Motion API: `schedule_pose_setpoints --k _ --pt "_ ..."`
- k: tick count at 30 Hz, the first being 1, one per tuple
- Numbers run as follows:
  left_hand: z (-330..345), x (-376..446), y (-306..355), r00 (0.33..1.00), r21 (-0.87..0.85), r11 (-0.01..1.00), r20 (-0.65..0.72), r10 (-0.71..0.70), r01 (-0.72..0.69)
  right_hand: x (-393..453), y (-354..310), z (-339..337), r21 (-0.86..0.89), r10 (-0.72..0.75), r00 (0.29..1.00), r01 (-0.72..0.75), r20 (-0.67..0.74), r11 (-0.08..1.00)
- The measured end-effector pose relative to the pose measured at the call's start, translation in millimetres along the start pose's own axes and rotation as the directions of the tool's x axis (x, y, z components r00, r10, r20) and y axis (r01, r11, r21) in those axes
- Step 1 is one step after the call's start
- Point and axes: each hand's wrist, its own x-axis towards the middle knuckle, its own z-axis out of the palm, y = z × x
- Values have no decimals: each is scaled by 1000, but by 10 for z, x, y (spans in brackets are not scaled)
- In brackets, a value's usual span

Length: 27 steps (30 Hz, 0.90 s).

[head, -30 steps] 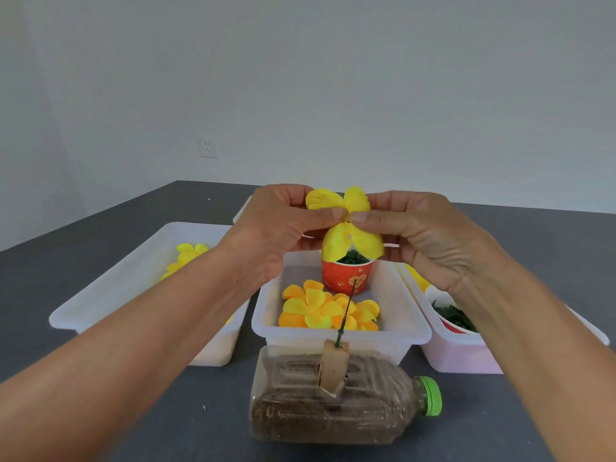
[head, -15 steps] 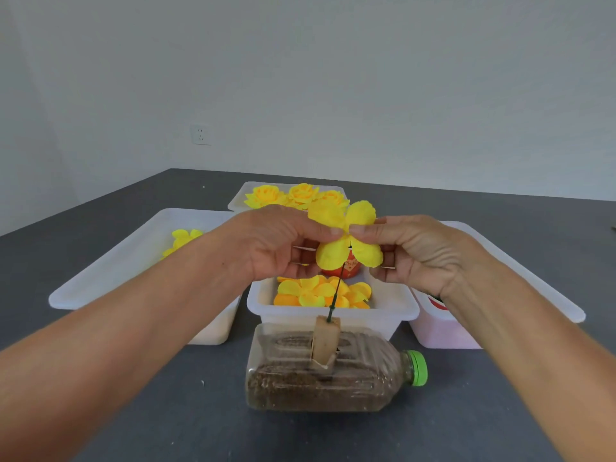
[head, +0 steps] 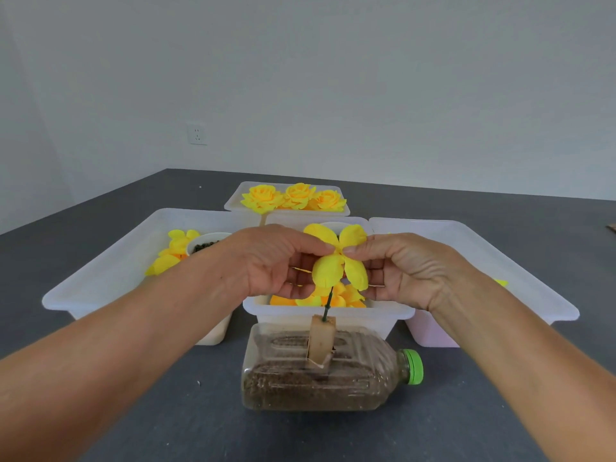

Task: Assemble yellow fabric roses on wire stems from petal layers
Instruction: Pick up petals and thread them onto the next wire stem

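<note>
I observe my left hand (head: 276, 261) and right hand (head: 403, 268), fingers pinched shut on the four-lobed yellow fabric petal layer (head: 338, 258) above the thin green wire stem (head: 327, 303).

1. A bottle (head: 320, 371) lies on its side at the front of the bench (head: 100, 428), a stem (head: 328, 303) standing up from it.
2. Behind it sits a middle tub (head: 333, 315), with tubs left (head: 110, 278) and right (head: 500, 278).
3. Farthest back, a tray (head: 233, 205) holds finished roses (head: 296, 196).
</note>
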Motion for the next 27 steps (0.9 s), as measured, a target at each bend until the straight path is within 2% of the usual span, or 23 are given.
schedule_pose_setpoints --k 16,22,27 --pt "7 -2 -53 993 11 999 112 34 -36 -12 6 39 77 51 998 -54 35 996" --pt "26 14 -83 996 -57 998 82 25 -20 -16 14 62 128 44 999 -46 16 991" --pt "33 25 -93 998 -87 996 49 40 -35 9 20 62 93 10 999 -7 -35 996"
